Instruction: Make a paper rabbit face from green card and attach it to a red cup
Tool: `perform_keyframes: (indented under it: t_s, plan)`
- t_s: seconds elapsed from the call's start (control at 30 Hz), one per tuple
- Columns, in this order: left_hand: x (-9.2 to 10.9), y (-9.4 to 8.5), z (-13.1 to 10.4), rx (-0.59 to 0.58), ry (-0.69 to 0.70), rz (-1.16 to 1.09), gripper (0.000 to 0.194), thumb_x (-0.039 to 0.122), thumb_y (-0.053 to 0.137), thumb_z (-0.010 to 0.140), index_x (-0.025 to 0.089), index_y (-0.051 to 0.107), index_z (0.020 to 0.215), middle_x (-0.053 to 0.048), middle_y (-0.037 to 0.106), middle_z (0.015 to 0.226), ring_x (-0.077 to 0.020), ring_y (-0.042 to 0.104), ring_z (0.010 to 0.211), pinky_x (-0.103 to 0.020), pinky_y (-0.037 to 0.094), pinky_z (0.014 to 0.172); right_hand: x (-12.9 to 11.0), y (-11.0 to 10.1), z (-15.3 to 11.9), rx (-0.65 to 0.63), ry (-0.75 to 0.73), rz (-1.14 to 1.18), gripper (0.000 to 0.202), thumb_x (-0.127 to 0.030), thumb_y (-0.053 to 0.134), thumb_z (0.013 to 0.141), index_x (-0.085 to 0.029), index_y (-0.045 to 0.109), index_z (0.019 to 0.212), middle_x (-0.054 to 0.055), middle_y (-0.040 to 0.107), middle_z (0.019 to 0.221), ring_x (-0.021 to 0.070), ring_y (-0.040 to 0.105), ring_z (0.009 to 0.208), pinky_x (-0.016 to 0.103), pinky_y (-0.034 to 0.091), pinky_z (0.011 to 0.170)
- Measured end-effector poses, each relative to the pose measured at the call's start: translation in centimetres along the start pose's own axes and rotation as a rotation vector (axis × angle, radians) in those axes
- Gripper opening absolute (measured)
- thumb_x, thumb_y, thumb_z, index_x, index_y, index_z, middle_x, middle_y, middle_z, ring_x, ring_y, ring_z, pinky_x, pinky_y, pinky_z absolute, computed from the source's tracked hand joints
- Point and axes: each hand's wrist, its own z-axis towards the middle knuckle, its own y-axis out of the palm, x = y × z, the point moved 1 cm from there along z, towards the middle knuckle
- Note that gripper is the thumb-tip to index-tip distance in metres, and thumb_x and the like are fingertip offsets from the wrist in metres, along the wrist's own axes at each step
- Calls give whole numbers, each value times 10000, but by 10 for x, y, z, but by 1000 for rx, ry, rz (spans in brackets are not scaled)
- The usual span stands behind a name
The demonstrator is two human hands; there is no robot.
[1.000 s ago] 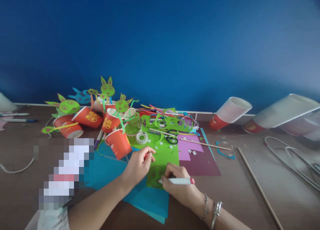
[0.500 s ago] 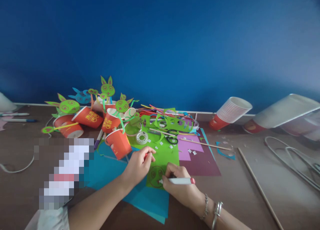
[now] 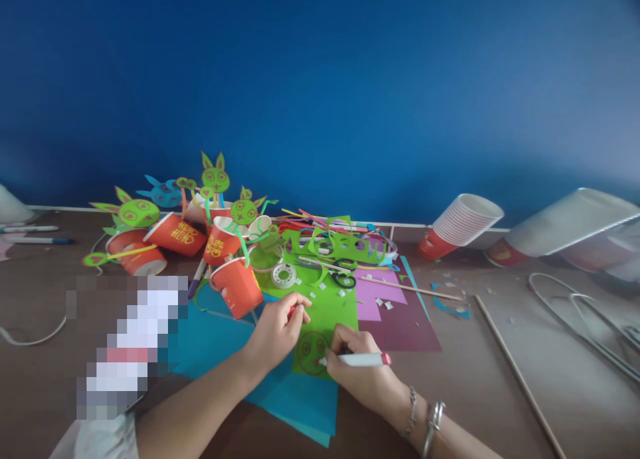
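- On the lower part of a green sheet (image 3: 333, 312), between the two hands, lies a drawn round face (image 3: 313, 351) with two ringed eyes and a dark outline.
- The right hand (image 3: 357, 362) has its thumb and fingers clamped on a white marker (image 3: 364, 360) with a red end, which points away to the right; the tip is at the lower right of the drawn face. Whether it touches the paper is too small to tell.
- The left hand (image 3: 280, 329) is just beside the face's upper left, its fingers curled and drawn together with the thumb around a small red piece (image 3: 292, 310), mostly hidden.
- A chain bracelet (image 3: 413, 406) and a silver bangle (image 3: 434, 424) circle the right wrist.
- Blue sheets (image 3: 300, 406) lie partly under the green one; to its right are a purple sheet (image 3: 369, 302) and a maroon sheet (image 3: 413, 332).
- Beyond the hands are a white tape roll (image 3: 284, 276) and black-handled scissors (image 3: 345, 282), near green paper cutouts (image 3: 345, 246).
- On the left, red paper cups (image 3: 239, 291) lean and lie together, among green rabbit faces (image 3: 216, 179) and a blue one.
- On the right stand a tilted stack of paper cups (image 3: 463, 226) and, nearer, a long wooden stick (image 3: 517, 372) lying on the brown table (image 3: 475, 392).
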Motion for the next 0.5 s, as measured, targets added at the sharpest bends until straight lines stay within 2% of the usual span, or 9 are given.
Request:
perform_keyframes:
  t_s: [0.37, 0.5]
  plan:
    - [0, 0, 0, -4, -2, 4, 212, 248, 398, 867, 168, 588, 915, -32, 686, 747, -92, 515, 447, -198, 399, 472, 1, 1, -2, -18, -41, -5, 177, -135, 498, 631, -202, 384, 513, -62, 423, 480, 79, 393, 466, 184, 272, 430]
    - [0, -1, 1, -9, 0, 11, 212, 264, 402, 870, 172, 588, 913, -28, 688, 744, -101, 529, 465, -204, 408, 488, 2, -4, 2, -29, 27, 188, 188, -194, 507, 666, -214, 377, 532, -59, 450, 462, 85, 416, 439, 188, 300, 415]
